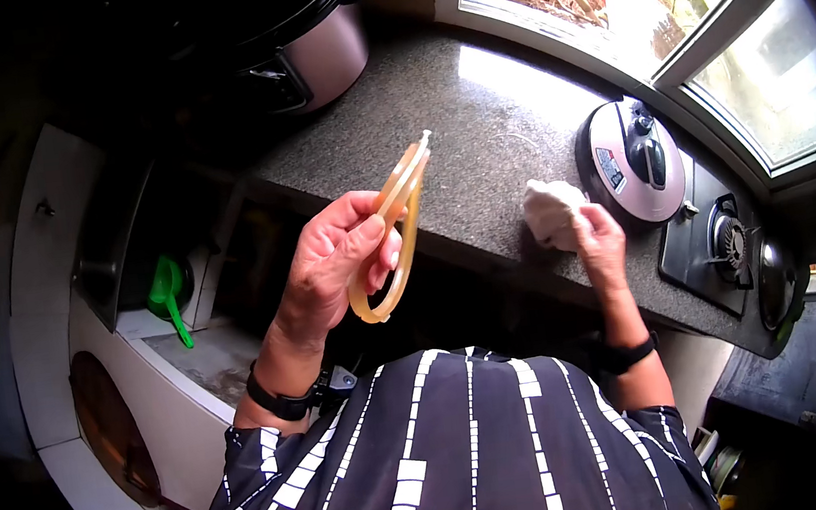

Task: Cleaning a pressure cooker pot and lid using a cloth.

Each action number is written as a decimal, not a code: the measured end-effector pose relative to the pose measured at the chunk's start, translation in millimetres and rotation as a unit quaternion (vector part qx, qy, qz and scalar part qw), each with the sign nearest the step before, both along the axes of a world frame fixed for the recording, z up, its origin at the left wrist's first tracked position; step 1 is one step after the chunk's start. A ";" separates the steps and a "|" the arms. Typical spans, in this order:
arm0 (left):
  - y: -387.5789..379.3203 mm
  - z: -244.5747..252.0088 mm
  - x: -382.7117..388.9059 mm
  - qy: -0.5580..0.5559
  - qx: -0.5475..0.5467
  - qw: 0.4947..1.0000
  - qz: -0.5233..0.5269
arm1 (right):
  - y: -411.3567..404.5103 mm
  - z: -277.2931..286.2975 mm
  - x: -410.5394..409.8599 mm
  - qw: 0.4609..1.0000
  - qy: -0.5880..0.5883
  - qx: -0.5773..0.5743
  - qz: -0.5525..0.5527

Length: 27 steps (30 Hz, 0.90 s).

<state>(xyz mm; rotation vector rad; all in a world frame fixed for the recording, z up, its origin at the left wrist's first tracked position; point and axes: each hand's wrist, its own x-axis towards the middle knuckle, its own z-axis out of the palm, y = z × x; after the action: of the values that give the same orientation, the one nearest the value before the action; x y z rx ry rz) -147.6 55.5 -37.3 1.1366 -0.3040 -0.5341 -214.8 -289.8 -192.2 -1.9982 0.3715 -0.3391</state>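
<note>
My left hand [327, 272] grips a yellowed, translucent rubber sealing ring [413, 235], squeezed into a narrow loop and raised in front of the counter's edge. A crumpled white cloth [553, 214] is pinched in my right hand [599, 241], near the front of the countertop. Just beyond that hand lies a round pinkish pressure cooker lid [632, 165] with a black handle, a valve and a label bearing writing. The ring and the cloth are well apart.
The speckled stone countertop [436, 101] runs below an open window [666, 67]. A pinkish cooker body [329, 56] stands at the back left. A gas stove [732, 248] is at the right. Lower left, a green plastic ladle [169, 290] rests by a dark basin or pan.
</note>
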 end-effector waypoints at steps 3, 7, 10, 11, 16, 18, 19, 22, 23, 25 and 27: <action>12.1 -13.3 4.2 -0.003 0.047 0.999 -0.014 | 30.2 86.2 -19.9 0.968 -0.038 0.247 0.014; -4.0 -8.4 4.4 -0.022 0.156 0.981 -0.117 | 66.7 144.6 -29.5 0.964 -0.154 0.147 0.158; -33.1 1.7 -3.4 -0.187 0.157 0.955 -0.169 | 104.9 143.5 -8.8 0.939 -0.212 -0.024 0.269; -36.6 0.1 -3.6 -0.232 0.168 0.934 -0.212 | 107.9 138.8 -0.3 0.916 -0.222 -0.038 0.333; -57.0 4.5 -25.8 -0.088 0.113 0.963 -0.226 | 84.6 132.8 -19.8 0.905 -0.256 -0.183 0.286; -67.4 4.2 -33.2 -0.095 0.127 0.958 -0.240 | 67.1 126.3 -31.2 0.908 -0.230 -0.179 0.302; -72.8 4.6 -35.6 -0.103 0.138 0.953 -0.251 | 58.5 123.2 -36.8 0.909 -0.224 -0.171 0.306; -82.2 11.8 -44.9 -0.108 0.154 0.952 -0.242 | 30.2 103.5 -58.3 0.922 -0.213 -0.117 0.303; -85.4 14.5 -46.5 -0.162 0.179 0.940 -0.242 | 22.0 98.1 -67.5 0.923 -0.212 -0.116 0.301; -88.4 18.5 -47.9 -0.143 0.202 0.937 -0.245 | 8.2 88.1 -87.6 0.949 -0.155 0.008 0.274; -89.2 24.5 -48.9 -0.200 0.233 0.913 -0.269 | -4.5 84.2 -106.4 0.955 -0.120 0.019 0.271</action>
<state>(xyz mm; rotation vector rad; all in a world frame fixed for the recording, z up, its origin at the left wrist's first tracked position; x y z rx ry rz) -196.5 -33.6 -12.7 1.6406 -0.8998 -0.8896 -321.2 -294.3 -108.0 -1.9046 -0.3217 -0.2157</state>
